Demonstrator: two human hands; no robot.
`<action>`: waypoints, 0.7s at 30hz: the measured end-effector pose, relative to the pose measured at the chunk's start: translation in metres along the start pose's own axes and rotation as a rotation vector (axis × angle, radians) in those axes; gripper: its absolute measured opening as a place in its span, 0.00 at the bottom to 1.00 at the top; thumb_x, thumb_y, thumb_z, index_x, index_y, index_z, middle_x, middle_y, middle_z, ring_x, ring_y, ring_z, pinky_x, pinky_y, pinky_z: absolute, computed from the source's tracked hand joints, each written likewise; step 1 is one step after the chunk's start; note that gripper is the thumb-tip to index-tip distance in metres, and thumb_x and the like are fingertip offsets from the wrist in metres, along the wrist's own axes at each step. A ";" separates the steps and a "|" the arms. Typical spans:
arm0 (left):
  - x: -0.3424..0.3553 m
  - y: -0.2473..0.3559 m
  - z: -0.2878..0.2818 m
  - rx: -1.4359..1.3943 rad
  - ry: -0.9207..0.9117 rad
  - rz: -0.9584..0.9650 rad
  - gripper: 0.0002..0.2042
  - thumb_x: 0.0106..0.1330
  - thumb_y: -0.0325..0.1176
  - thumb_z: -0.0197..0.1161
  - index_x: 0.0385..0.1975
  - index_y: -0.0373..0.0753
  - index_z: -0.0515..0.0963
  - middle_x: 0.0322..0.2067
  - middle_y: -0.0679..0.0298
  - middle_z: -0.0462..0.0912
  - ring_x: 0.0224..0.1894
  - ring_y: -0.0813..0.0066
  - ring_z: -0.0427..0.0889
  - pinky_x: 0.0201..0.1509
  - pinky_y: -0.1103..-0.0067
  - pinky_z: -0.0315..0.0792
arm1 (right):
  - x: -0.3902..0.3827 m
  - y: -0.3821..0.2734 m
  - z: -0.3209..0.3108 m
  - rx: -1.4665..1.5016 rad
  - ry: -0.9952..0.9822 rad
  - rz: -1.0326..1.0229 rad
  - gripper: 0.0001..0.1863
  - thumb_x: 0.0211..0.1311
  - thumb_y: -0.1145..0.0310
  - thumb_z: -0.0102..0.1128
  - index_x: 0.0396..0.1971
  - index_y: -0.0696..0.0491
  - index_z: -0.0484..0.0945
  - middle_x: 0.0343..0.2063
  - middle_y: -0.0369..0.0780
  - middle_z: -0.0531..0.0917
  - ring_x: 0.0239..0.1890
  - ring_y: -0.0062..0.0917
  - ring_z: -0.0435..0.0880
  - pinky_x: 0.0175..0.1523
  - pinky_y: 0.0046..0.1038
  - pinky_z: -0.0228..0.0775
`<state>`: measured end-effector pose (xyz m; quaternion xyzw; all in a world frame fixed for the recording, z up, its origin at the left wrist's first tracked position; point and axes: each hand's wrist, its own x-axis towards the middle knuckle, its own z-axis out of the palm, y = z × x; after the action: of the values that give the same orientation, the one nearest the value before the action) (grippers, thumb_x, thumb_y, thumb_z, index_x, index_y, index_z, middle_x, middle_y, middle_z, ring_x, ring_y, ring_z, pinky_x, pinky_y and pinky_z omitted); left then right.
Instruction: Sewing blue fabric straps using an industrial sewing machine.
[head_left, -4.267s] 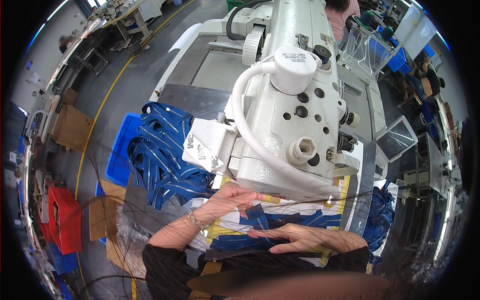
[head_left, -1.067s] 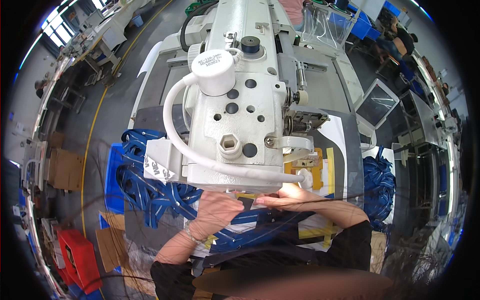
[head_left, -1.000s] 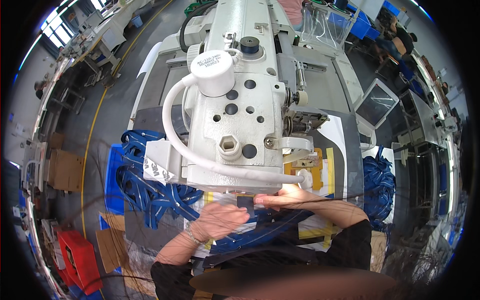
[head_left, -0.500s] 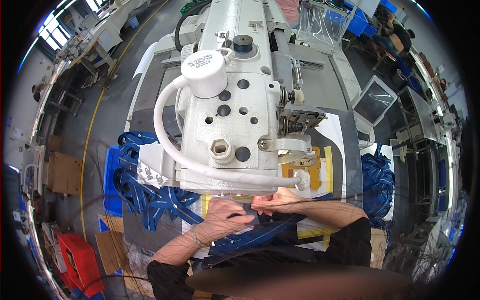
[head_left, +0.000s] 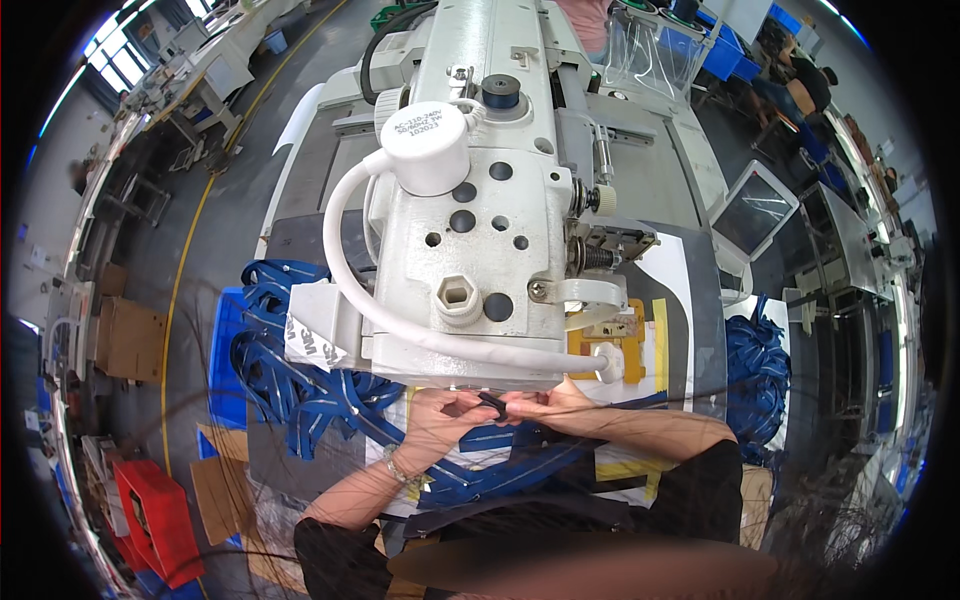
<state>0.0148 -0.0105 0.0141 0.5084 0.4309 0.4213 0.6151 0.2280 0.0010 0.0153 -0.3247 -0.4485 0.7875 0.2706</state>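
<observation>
Under the front of the white sewing machine head, my left hand and my right hand meet, both with fingertips closed on a small dark piece. Its exact kind is too small to tell. Beneath and in front of my hands lie blue zipper strips, over white sheets and yellow tape. A large tangled pile of blue strips sits beside the machine on the left, partly under its housing. Loose hair crosses the lower view and blurs some detail.
Another blue pile is at the right, below a tilted screen. A blue bin, cardboard boxes and a red crate stand at the left. Co-workers are at the upper right.
My right hand, lying on the strips earlier, has moved up under the machine head. Over the last half second my left fingers closed on the dark piece, which now appears tilted between both hands.
</observation>
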 end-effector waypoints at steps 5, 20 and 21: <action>0.000 0.007 0.005 0.327 0.056 0.320 0.04 0.51 0.24 0.72 0.24 0.32 0.83 0.24 0.65 0.83 0.28 0.83 0.78 0.36 0.84 0.73 | -0.002 -0.007 0.002 -0.230 -0.001 -0.006 0.13 0.57 0.75 0.64 0.41 0.61 0.75 0.36 0.39 0.83 0.41 0.19 0.81 0.50 0.20 0.72; 0.000 0.010 0.009 0.382 0.071 0.189 0.06 0.52 0.27 0.70 0.21 0.34 0.80 0.20 0.63 0.82 0.24 0.80 0.80 0.30 0.83 0.73 | -0.006 -0.019 0.010 -0.110 0.080 0.109 0.07 0.58 0.75 0.62 0.35 0.59 0.76 0.32 0.39 0.84 0.37 0.18 0.83 0.46 0.19 0.73; -0.001 0.009 0.009 0.386 0.075 0.171 0.06 0.53 0.28 0.70 0.21 0.34 0.80 0.21 0.63 0.82 0.25 0.79 0.80 0.32 0.83 0.72 | -0.004 -0.016 0.009 -0.048 0.056 0.077 0.07 0.59 0.75 0.62 0.35 0.59 0.76 0.32 0.39 0.84 0.37 0.18 0.83 0.46 0.19 0.73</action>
<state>0.0225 -0.0124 0.0244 0.6354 0.4815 0.4004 0.4517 0.2265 0.0005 0.0339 -0.3700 -0.4467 0.7770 0.2446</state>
